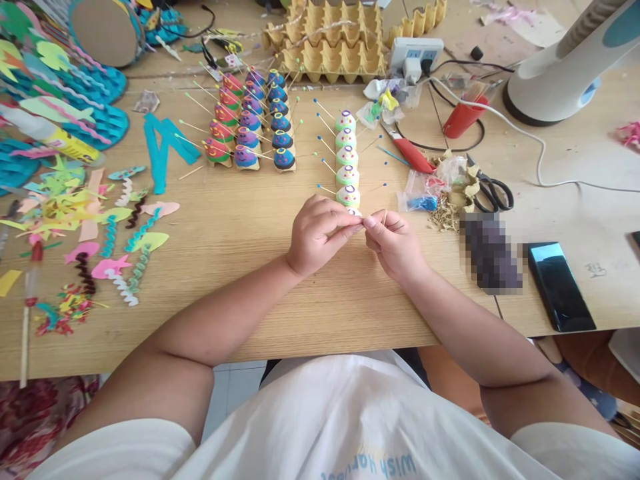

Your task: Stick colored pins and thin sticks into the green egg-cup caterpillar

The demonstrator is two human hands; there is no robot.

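Note:
In front of me a row of white and light-green egg-carton cups (347, 157) stands on the table, with purple rings and coloured dots on them. Thin sticks with blue tips (327, 144) jut out on both sides. At the row's near end my left hand (320, 233) is closed in a pinch, partly covering the nearest cup; what it pinches is too small to make out. My right hand (395, 243) meets it fingertip to fingertip, its fingers curled around what looks like a thin wooden stick (385, 217).
Painted egg-carton rows (247, 137) stand to the left, near blue strips (159, 153) and paper cutouts (113, 265). Right are a red-handled tool (414, 155), a red cup (463, 117), scissors (493, 190), a phone (560, 287) and a lamp base (545, 90). Egg trays (333, 40) lie behind.

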